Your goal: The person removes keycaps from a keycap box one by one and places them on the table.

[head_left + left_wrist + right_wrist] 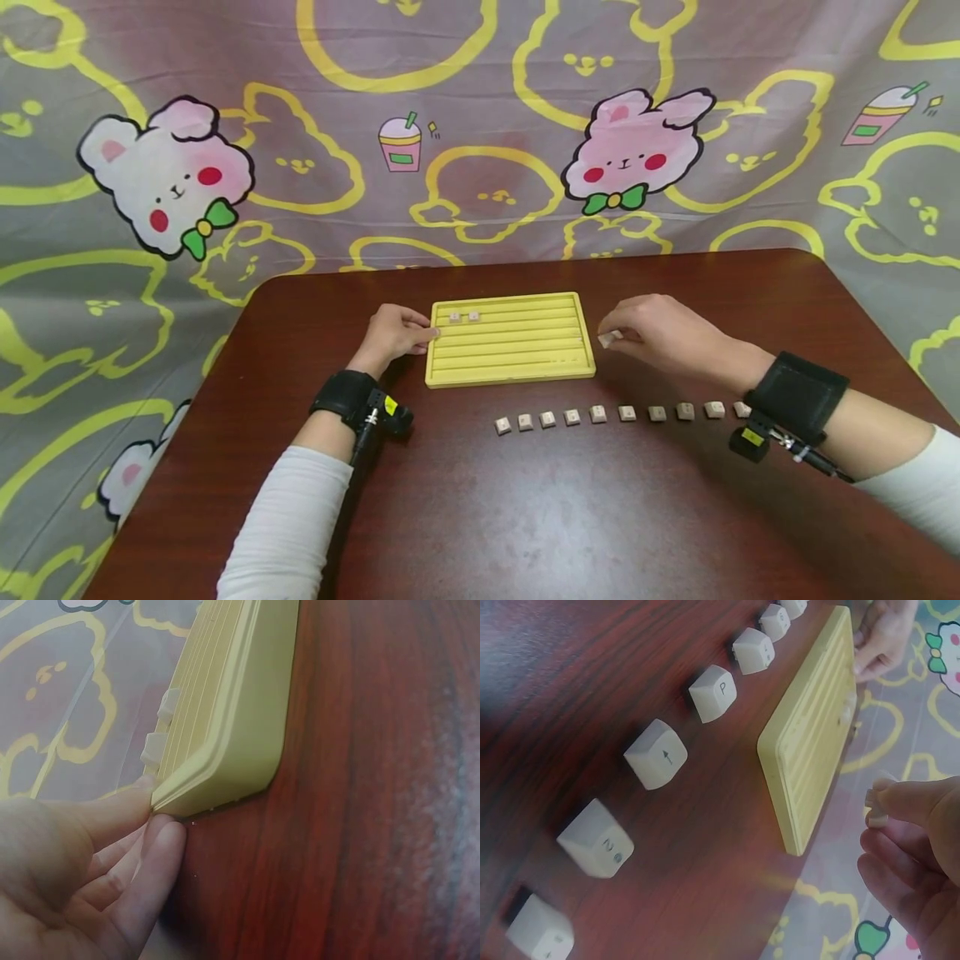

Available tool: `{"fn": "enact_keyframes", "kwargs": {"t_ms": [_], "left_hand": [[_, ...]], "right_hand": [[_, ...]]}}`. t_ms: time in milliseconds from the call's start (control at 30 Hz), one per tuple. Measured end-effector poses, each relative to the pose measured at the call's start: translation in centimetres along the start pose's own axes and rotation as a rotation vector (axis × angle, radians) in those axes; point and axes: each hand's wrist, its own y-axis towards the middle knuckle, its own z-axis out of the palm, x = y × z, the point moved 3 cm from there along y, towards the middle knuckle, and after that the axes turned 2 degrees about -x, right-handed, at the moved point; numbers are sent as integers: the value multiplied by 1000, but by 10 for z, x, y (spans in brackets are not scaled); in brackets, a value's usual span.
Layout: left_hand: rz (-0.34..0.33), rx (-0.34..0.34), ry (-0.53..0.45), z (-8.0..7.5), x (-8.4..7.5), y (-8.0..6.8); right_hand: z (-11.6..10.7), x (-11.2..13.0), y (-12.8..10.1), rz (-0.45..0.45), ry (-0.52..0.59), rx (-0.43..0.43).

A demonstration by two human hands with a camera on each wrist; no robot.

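Cartoon-bunny cloth backs a dark wooden table [525,517]. From the head camera, I see a yellow tray [510,367] holding two keycaps [463,316] in its far-left groove; ten more [622,413] line up just nearer than it.

Left wrist: my left hand [90,877], fingers pressed together, touches the tray's corner.

Right wrist: my right hand [919,855] pinches one keycap [877,806] beside the tray's right end. I judge the filling barely begun.

table [525,517]: dark wood | on it: yellow tray [510,371] (ridged) | row of keycaps [597,413] near tray
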Motion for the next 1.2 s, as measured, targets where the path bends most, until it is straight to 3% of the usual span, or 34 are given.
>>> {"fn": "enact_keyframes", "kwargs": {"t_ms": [667, 1200], "left_hand": [[-16, -7, 11, 1, 1, 2], [-9, -8, 10, 1, 1, 2]], "right_hand": [[-30, -18, -55, 58, -39, -79], [-36, -36, -89, 92, -62, -129]]}}
